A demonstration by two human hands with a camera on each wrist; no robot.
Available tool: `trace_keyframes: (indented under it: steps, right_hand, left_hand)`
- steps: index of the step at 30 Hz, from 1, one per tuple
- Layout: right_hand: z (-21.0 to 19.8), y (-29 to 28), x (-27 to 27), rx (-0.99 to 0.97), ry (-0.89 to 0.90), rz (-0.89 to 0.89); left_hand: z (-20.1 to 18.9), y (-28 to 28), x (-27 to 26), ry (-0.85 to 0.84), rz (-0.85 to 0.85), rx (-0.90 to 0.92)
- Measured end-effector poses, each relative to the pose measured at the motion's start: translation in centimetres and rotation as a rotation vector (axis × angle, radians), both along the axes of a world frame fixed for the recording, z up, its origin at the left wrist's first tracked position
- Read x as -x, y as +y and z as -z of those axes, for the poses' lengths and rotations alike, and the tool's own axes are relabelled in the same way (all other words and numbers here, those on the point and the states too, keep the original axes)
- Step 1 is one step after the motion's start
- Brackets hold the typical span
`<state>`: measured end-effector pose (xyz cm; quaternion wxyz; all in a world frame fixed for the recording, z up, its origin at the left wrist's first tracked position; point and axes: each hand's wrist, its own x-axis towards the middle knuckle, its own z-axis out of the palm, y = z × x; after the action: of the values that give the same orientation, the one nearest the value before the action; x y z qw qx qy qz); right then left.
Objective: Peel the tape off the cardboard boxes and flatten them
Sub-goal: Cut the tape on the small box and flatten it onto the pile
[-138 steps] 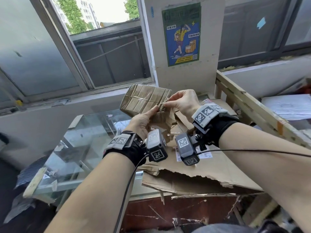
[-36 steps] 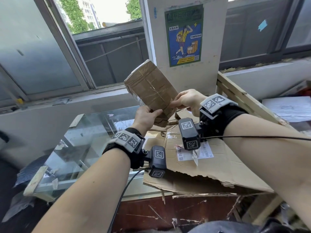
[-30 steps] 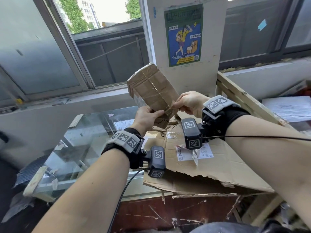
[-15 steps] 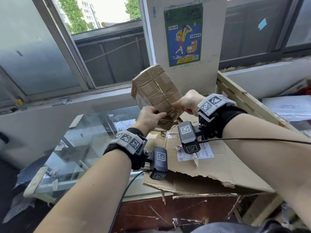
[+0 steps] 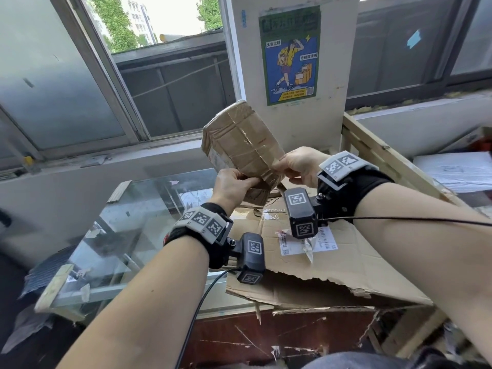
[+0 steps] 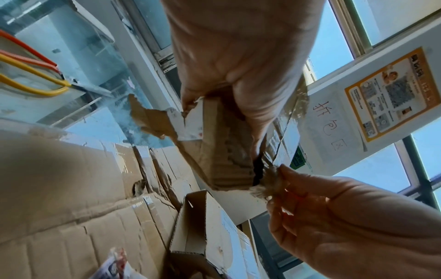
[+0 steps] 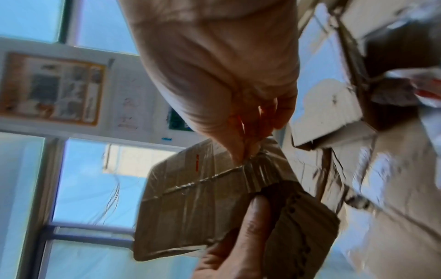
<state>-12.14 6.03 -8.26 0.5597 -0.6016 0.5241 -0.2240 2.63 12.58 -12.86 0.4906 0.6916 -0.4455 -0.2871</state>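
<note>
Cardboard box (image 5: 241, 141), small, crushed, wrapped in glossy clear tape, is held up tilted above the worktop (image 5: 346, 265). Judged light, soft-walled, slippery where taped. Lower end is gripped by the left hand (image 5: 234, 186); the near right corner, apparently a tape edge, is pinched by the right hand (image 5: 300, 163), a sensible peel start. Torn shipping label (image 5: 306, 242) on flattened cardboard unreadable. Handwritten sheet (image 6: 330, 126) reads 拆包区.

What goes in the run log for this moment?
left hand: grips small taped brown cardboard box | right hand: pinches tape at box corner | box: aloft, unflattened
</note>
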Motion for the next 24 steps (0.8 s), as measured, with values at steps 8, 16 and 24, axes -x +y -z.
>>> trace_keyframes:
  steps: [8, 16, 24]
  right_hand:
    - [-0.7, -0.2, -0.8, 0.243, 0.132, -0.033]
    - [-0.8, 0.0, -1.5, 0.406, 0.111, 0.212]
    - [-1.2, 0.3, -0.8, 0.323, 0.061, 0.016]
  left_hand:
    - [-0.1, 0.3, 1.1, 0.308, -0.119, 0.178]
    - [-1.3, 0.2, 0.4, 0.072, -0.132, 0.187]
    - [-1.2, 0.0, -0.9, -0.047, -0.095, 0.149]
